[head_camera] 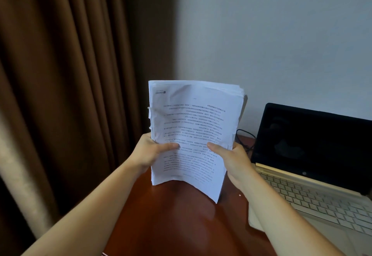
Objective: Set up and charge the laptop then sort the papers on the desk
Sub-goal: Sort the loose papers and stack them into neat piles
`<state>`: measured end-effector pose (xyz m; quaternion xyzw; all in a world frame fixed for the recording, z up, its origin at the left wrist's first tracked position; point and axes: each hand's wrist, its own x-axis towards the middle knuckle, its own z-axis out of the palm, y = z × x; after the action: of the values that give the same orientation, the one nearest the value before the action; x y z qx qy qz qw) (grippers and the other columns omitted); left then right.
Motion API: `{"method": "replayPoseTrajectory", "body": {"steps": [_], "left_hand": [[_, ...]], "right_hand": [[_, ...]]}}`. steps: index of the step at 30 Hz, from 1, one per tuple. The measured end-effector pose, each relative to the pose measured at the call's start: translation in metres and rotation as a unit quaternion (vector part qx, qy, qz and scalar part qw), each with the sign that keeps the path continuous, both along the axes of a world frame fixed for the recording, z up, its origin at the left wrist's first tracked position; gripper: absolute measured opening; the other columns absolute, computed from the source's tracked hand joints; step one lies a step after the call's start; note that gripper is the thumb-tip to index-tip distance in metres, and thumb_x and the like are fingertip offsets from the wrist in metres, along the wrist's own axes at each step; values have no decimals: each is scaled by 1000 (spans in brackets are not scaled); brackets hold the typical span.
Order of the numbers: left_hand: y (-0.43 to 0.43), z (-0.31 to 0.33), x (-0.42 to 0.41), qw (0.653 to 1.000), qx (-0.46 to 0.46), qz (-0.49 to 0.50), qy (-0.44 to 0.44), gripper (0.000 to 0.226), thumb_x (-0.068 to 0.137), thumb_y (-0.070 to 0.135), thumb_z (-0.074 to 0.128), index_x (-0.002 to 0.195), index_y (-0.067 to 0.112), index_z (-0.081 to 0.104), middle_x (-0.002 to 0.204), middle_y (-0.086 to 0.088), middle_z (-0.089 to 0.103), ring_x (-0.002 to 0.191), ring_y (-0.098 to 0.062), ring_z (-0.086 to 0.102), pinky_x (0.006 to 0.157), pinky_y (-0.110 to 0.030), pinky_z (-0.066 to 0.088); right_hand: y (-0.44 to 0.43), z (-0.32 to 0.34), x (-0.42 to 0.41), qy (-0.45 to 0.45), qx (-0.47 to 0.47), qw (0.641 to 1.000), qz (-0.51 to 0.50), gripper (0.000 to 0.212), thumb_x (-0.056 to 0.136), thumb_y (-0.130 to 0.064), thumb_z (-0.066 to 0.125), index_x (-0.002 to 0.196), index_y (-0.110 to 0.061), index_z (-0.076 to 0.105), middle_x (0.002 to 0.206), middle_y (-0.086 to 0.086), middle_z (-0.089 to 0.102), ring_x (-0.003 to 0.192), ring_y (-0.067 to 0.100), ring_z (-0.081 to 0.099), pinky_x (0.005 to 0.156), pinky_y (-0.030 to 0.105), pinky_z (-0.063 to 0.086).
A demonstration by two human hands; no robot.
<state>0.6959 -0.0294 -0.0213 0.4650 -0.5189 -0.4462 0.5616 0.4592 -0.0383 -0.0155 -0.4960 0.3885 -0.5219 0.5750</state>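
1. A person holds a stack of papers [193, 135] upright above a dark red desk [181, 221], the printed page facing the camera, apparently so the sheets can be squared up or read before sorting.

2. The left hand [150, 151] is closed on the stack's left edge, thumb pressed across the front page and the other fingers hidden behind. The right hand [231, 159] grips the right edge the same way. Holding both sides keeps the loose sheets from fanning or slipping.

3. The bottom edge of the stack hangs near the desk and curls forward at the lower right corner; whether it touches the wood cannot be told. The top right corner shows many sheet edges slightly out of line, a sign the pile probably needs tapping level.

4. To the right, a gold laptop [314, 175] sits open on the desk, screen dark, set aside from the papers so the middle of the desk is free for sorting.

5. A black cable [244, 135] runs behind the stack toward the laptop's left side, suggesting it is plugged in to charge; the connection itself is hidden.

6. Brown curtains [70, 74] hang at left beside a pale wall [271, 34].
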Motion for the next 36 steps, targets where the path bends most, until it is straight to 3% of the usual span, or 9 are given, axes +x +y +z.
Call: {"method": "replayPoseTrajectory", "body": {"steps": [6, 9, 13, 15, 18, 21, 25, 31, 36], "left_hand": [[-6, 17, 13, 999, 36, -32, 21, 41, 81, 1, 78, 121, 4, 68, 111, -16, 76, 98, -37, 74, 79, -44, 63], [-10, 22, 31, 991, 110, -64, -46, 39, 88, 13, 75, 125, 10, 65, 112, -12, 76, 101, -32, 74, 84, -42, 62], [-10, 7, 54, 951, 227, -92, -190, 33, 92, 19, 72, 124, 18, 63, 110, -5, 77, 100, -24, 75, 93, -46, 59], [-9, -6, 62, 933, 283, -83, -205, 35, 92, 16, 73, 125, 20, 62, 109, -5, 77, 98, -25, 76, 93, -50, 58], [-9, -19, 75, 907, 347, -87, -224, 34, 93, 18, 71, 125, 25, 63, 108, -1, 78, 99, -25, 75, 91, -47, 59], [-11, -21, 90, 890, 386, -92, -225, 28, 95, 21, 69, 123, 24, 67, 111, -3, 77, 103, -26, 74, 93, -45, 59], [-21, -21, 95, 878, 377, -22, -295, 27, 93, 22, 71, 119, 15, 69, 115, -6, 74, 107, -27, 71, 104, -46, 53], [-34, -33, 84, 855, 292, 96, -418, 15, 95, 17, 67, 108, 11, 71, 108, -5, 71, 98, -21, 68, 94, -36, 57], [-36, -37, 72, 850, 255, 149, -437, 16, 99, 6, 53, 110, 6, 65, 97, -8, 65, 81, -20, 63, 63, -28, 50]], "right_hand": [[-9, 5, 4, 15, 11, 1000, -3, 18, 91, -14, 69, 108, -20, 71, 107, -2, 75, 99, 17, 72, 86, 36, 55], [-11, -4, 15, 29, 38, 999, -19, 16, 94, -14, 65, 108, -20, 70, 105, -3, 74, 95, 15, 72, 81, 31, 56], [-3, -49, 39, 56, 138, 988, -26, 17, 94, -11, 65, 110, -13, 71, 108, 6, 74, 96, 24, 71, 84, 36, 56], [3, -67, 47, 77, 178, 981, -12, 22, 95, -8, 63, 115, -6, 70, 110, 10, 73, 97, 26, 70, 81, 34, 55], [9, -68, 50, 134, 196, 970, 45, 22, 97, -6, 56, 113, -6, 71, 104, 8, 74, 85, 22, 68, 63, 28, 51], [11, -62, 46, 144, 226, 957, 107, 22, 100, -9, 48, 110, -10, 68, 101, 9, 76, 83, 25, 70, 61, 34, 57], [5, -62, 50, 175, 217, 958, 67, 25, 100, -10, 44, 110, -5, 66, 100, 14, 75, 84, 31, 72, 62, 38, 59], [-5, -54, 58, 227, 186, 955, 35, 9, 94, 0, 56, 96, -6, 63, 95, 10, 73, 76, 25, 74, 56, 34, 59], [-16, -54, 67, 231, 174, 957, -8, 4, 90, 1, 65, 90, -3, 63, 96, 11, 71, 80, 25, 73, 52, 31, 58]]}}
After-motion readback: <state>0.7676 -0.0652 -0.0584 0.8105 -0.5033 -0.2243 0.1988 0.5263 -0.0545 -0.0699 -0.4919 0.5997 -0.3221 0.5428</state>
